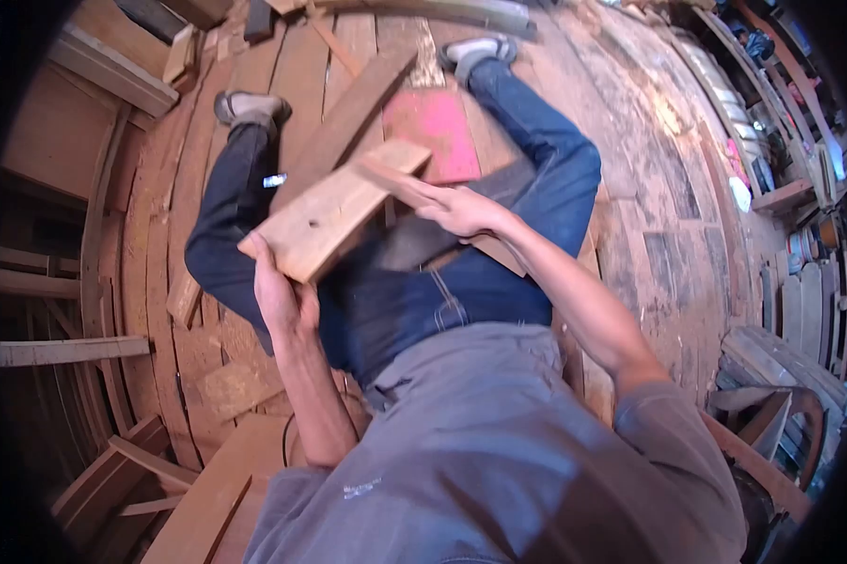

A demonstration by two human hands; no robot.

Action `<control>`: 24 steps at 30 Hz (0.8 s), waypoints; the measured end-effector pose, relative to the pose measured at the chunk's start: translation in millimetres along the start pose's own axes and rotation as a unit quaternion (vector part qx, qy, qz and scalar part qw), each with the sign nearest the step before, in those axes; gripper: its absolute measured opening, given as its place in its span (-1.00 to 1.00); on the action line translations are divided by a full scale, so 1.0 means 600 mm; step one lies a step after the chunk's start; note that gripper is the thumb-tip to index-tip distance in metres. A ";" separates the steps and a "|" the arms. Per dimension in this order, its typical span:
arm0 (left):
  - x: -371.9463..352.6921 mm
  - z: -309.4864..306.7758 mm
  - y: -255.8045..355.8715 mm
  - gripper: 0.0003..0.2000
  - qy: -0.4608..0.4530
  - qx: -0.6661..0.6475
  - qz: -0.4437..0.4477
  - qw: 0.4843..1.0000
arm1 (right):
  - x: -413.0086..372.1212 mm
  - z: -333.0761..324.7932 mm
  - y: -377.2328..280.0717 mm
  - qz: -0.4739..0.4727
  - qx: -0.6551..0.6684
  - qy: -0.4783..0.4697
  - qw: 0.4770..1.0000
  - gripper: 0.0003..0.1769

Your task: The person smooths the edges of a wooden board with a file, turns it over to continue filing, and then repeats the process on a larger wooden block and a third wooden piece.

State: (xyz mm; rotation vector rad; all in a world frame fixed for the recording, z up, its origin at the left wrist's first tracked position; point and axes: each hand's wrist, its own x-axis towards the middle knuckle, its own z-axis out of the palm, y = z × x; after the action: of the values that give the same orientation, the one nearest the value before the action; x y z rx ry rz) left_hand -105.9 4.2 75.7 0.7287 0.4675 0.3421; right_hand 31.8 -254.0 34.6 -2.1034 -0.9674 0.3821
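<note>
A pale wooden board with a small dark hole in its face lies tilted above my lap. My left hand is closed around its near left end, thumb on the upper side. My right hand grips a thin, flat wooden strip, its fingers stretched along it. The strip reaches across the board's far right end; whether it touches the board is hard to tell, as it is slightly blurred. Below my right forearm, part of another wooden piece shows near my thigh.
Between my spread legs a long dark beam rests on the plank floor, beside a pink-painted panel. Wooden frames stand at left. Stacked planks and a shelf of goods line the right side.
</note>
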 end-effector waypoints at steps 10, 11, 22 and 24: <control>0.011 -0.009 -0.017 -0.46 -0.003 -0.010 -0.023 1.000 | -0.017 -0.022 0.021 0.276 0.086 -0.075 0.954 -0.24; 0.011 -0.007 -0.018 -0.46 -0.009 -0.014 -0.020 1.000 | -0.015 -0.016 0.018 0.279 0.057 -0.060 0.957 -0.25; 0.024 -0.030 0.002 -0.46 -0.008 -0.003 -0.041 0.999 | -0.014 -0.012 0.141 0.313 0.005 -0.061 0.948 -0.21; 0.030 -0.016 0.002 -0.48 -0.009 0.017 -0.022 1.000 | 0.000 -0.033 0.157 0.283 -0.010 -0.053 0.958 -0.18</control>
State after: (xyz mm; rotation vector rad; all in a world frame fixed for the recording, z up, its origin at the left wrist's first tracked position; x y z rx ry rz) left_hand -96.1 18.3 64.9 0.7539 0.4718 0.2865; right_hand 90.8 -303.0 -23.5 -2.3766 -0.4047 0.7777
